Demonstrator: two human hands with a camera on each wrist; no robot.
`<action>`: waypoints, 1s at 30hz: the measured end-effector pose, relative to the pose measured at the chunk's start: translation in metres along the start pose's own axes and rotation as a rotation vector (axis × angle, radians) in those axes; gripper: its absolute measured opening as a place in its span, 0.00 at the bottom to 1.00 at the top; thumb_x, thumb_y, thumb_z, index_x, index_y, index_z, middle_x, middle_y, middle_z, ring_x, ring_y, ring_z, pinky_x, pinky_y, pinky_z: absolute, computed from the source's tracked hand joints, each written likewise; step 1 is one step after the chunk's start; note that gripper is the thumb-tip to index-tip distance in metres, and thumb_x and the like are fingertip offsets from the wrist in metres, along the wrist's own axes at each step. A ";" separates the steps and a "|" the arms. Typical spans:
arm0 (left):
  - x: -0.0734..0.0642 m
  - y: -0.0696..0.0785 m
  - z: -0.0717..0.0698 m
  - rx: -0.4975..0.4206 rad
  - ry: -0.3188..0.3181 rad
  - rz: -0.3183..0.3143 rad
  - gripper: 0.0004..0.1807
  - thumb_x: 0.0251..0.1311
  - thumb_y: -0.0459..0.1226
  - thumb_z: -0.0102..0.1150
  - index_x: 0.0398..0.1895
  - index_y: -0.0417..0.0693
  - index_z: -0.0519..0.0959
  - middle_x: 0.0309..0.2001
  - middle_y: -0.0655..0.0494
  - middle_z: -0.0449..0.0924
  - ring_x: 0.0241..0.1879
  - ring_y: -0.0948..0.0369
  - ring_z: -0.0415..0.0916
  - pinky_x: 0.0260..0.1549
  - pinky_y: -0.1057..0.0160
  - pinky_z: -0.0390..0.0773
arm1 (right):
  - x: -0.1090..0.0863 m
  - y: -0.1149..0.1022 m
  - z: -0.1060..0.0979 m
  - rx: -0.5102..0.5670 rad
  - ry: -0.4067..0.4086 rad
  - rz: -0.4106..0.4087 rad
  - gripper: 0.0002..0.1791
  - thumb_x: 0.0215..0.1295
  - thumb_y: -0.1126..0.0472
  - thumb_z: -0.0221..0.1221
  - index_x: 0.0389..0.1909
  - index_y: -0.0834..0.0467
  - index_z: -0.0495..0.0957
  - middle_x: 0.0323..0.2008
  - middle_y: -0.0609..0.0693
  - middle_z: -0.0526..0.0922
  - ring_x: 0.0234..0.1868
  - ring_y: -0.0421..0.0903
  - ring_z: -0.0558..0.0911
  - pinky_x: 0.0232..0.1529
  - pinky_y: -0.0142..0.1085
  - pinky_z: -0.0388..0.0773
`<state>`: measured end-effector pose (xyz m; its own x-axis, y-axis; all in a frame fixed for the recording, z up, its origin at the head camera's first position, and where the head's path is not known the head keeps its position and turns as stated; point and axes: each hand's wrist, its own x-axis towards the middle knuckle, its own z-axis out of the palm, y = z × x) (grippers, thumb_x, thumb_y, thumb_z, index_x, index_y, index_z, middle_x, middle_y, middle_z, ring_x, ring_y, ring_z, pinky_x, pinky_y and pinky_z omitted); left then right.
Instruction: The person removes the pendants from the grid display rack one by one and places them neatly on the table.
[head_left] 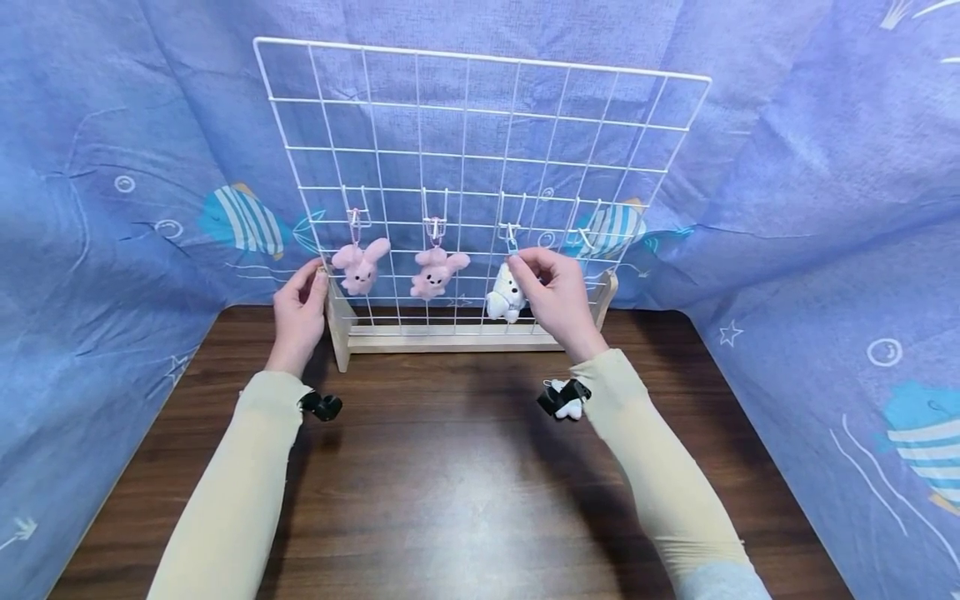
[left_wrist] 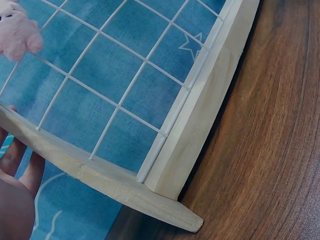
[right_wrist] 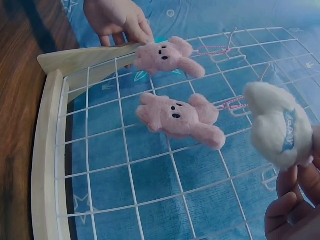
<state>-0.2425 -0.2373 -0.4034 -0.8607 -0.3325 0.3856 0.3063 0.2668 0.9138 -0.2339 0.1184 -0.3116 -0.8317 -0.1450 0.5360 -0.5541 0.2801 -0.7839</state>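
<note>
Upper centre: grid [head_left: 463, 156] on the desk [head_left: 450, 500], curtain [head_left: 795, 200] behind, three toys [head_left: 432, 274] along its front; a fourth toy [head_left: 573, 410] lies right of centre.

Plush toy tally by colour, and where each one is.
Pink: 2, the left pink plush and the second pink plush, both hanging on the grid
White: 2, the white plush at the grid, pinched by the right hand, and the white plush on the table, partly hidden
Total: 4
</note>
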 end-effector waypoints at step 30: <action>0.008 -0.023 -0.001 0.016 0.011 0.003 0.22 0.81 0.36 0.52 0.70 0.36 0.76 0.49 0.45 0.81 0.42 0.71 0.72 0.43 0.74 0.72 | -0.045 0.092 0.002 -0.094 -0.314 0.074 0.08 0.76 0.59 0.64 0.39 0.56 0.90 0.26 0.46 0.83 0.24 0.40 0.74 0.27 0.31 0.71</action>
<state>-0.2560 -0.2468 -0.4216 -0.8554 -0.3416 0.3894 0.3019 0.2822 0.9106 -0.2474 0.1491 -0.4080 -0.8482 -0.4020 0.3450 -0.4985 0.3853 -0.7766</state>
